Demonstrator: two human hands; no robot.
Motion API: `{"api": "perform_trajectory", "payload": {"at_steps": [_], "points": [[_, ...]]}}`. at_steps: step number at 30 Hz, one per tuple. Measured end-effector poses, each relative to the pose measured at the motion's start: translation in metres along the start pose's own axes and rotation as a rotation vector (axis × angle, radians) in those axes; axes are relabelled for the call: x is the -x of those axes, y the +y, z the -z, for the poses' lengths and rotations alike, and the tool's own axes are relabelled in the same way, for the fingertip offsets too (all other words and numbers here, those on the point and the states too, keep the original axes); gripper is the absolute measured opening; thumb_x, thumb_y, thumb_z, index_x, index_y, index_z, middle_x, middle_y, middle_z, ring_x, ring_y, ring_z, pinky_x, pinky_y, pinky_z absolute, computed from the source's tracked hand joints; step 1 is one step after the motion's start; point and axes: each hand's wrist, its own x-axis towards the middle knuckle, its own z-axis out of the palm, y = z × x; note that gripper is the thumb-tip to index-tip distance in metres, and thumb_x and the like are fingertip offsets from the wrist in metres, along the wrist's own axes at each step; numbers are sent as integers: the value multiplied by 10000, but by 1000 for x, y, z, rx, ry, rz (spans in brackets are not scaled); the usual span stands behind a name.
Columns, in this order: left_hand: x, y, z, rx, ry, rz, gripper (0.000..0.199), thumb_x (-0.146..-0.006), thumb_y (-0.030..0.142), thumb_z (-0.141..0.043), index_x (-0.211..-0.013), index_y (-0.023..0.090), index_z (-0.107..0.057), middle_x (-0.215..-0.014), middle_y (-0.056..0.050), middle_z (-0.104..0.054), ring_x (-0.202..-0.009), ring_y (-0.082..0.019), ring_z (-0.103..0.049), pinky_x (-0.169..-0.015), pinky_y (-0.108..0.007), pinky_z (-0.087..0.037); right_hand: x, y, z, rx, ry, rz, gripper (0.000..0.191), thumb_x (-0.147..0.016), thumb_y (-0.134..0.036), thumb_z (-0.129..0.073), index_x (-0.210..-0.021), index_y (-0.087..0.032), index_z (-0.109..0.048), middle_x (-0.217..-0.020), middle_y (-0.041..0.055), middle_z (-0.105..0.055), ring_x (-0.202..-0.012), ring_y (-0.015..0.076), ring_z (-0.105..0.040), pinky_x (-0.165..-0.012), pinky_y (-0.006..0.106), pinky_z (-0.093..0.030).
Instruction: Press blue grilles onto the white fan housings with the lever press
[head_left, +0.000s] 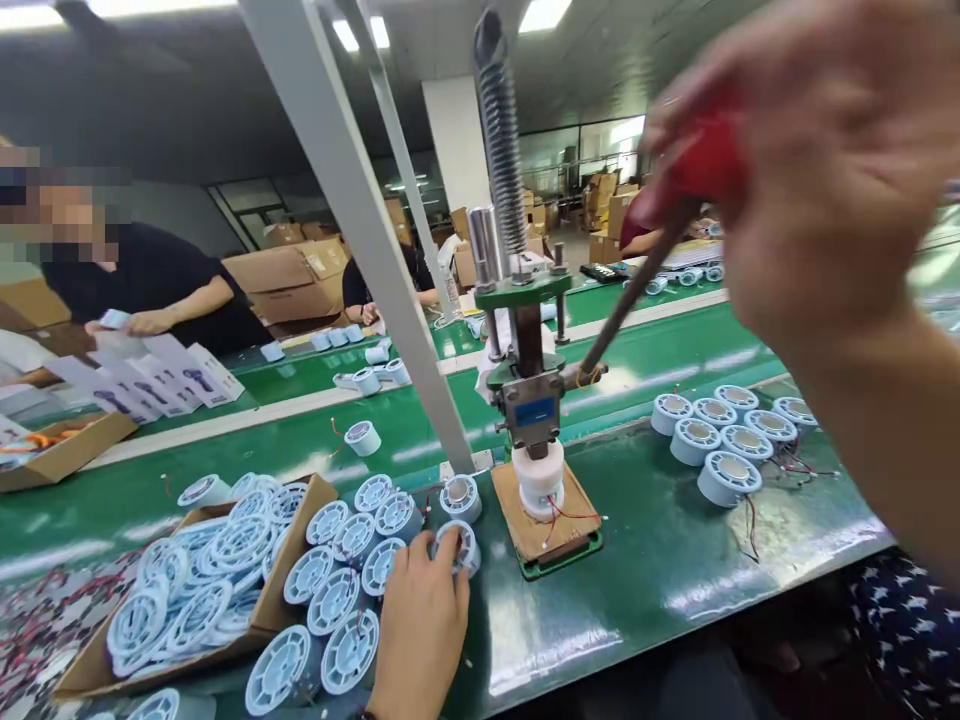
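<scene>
My right hand (832,190), slightly blurred, is wrapped round the red handle (709,160) of a lever at the upper right. That lever (637,290) runs down to a green hand press (534,400) with a tall spring on top. Under the ram, a white cylindrical piece (538,480) rests on a cardboard-covered base (577,500), with thin red wires coming out. At the lower middle my left hand (421,620) has its fingers closed on a light blue round housing (466,545), partly hidden by them. Another housing with a metal disc (460,497) stands just behind.
Several light blue housings (334,600) crowd left of my left hand, beside a cardboard box of blue rings (315,500). To the right stand several wired housings (729,478). A slanted grey post (375,230) rises behind. A co-worker (165,280) handles white boxes across the green conveyor (285,440).
</scene>
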Motion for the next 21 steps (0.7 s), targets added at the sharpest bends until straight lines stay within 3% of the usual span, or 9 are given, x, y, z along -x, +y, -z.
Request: {"api": "perform_trajectory", "payload": {"at_steps": [3, 5, 8, 9, 10, 13, 15, 18, 21], "points": [[6, 12, 3, 133, -83, 36, 315, -930, 270, -480, -1216, 198, -593, -1087, -107, -568, -984, -278, -609, -886, -449, -510, -60, 25, -8, 4, -138, -5, 763, -866, -376, -23, -1175, 177, -448, -980, -11, -576, -1000, 59, -602, -713, 240, -395], [14, 22, 1, 233, -102, 74, 353, -923, 290, -493, -1258, 200, -563, -1155, -111, -563, -1033, -267, -620, -913, -434, -510, -52, 31, -15, 3, -170, -31, 724, -882, -333, -43, -1235, 182, -409, -1086, 24, -562, -1108, 101, -564, -780, 285, -390], [22, 29, 2, 370, -101, 62, 482, -909, 312, -528, -1376, 203, -482, -1287, -116, -580, -1164, -245, -600, -997, -385, -484, 44, 28, -38, -199, 159, -65, 442, -968, -285, -429, -1364, -96, -481, -1313, 99, -541, -1127, 106, -603, -937, 279, -455], [22, 25, 5, 382, -85, 49, 502, -918, 335, -518, -1399, 202, -464, -1298, -112, -599, -1178, -234, -600, -1003, -366, -484, 89, 27, -50, -269, 348, -140, 408, -957, -265, -475, -1353, -168, -503, -1263, 100, -573, -1108, 138, -618, -928, 316, -497], [19, 16, 11, 356, -52, 44, 492, -933, 360, -490, -1399, 202, -469, -1284, -103, -627, -1171, -221, -610, -999, -346, -488, 134, 26, -65, -285, 366, -266, 409, -932, -272, -521, -1337, -219, -512, -1195, 96, -600, -1044, 162, -639, -925, 356, -518], [3, -37, 46, 135, 112, 122, 433, -979, 397, -348, -1299, 197, -562, -1236, -80, -682, -1129, -192, -636, -989, -311, -486, 238, 27, -116, -225, 14, -492, 631, -861, -414, -588, -1437, -262, -379, -1274, 127, -582, -1041, 261, -649, -902, 451, -555], [-11, -91, 77, 10, 183, 214, 461, -981, 364, -277, -1258, 155, -581, -1275, -120, -662, -1139, -222, -630, -1016, -353, -462, 268, 27, -144, -214, -152, -550, 745, -853, -458, -593, -1493, -237, -280, -1291, 126, -588, -1045, 263, -663, -872, 409, -575], [-29, -171, 110, -96, 122, 279, 455, -894, 315, -368, -1182, 71, -622, -1221, -214, -680, -1120, -335, -634, -1019, -476, -437, 271, 22, -166, -120, -90, -563, 737, -879, -493, -571, -1491, -211, -274, -1239, 109, -617, -1054, 232, -663, -866, 334, -570], [-38, -221, 111, -145, 11, 235, 401, -790, 325, -500, -1104, 143, -670, -1209, -151, -708, -1153, -333, -624, -1037, -443, -431, 262, 21, -165, 66, 37, -514, 665, -920, -505, -487, -1470, -181, -301, -1294, 143, -545, -1151, 250, -597, -929, 370, -541]]}}
